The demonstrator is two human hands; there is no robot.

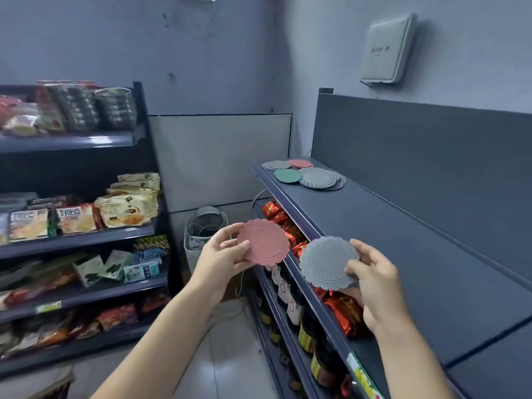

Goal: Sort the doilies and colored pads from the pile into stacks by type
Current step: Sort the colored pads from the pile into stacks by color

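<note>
Pink pad (pixel 263 241) pinched by its scalloped rim in my left hand (pixel 221 254), grey pad (pixel 328 262) pinched likewise in my right hand (pixel 371 280), both held in the air by the shelf's (pixel 403 240) front lip. They look thin, light and bendy, so I judge the rim the best hold. Sorted stacks (pixel 321 178) lie at the shelf's far end, the way there seemingly unblocked. Red foil packets (pixel 342 309) sit below.

Both bare forearms reach forward, wrists raised. The left hand (pixel 221 256) is held out to the left of the dark shelf (pixel 403 249) — thumb and curled fingers pinching a red pad (pixel 263 241). The right hand (pixel 374 283) hangs above the shelf near its front edge — fingers gripping a grey pad (pixel 328 263) by its rim.
</note>
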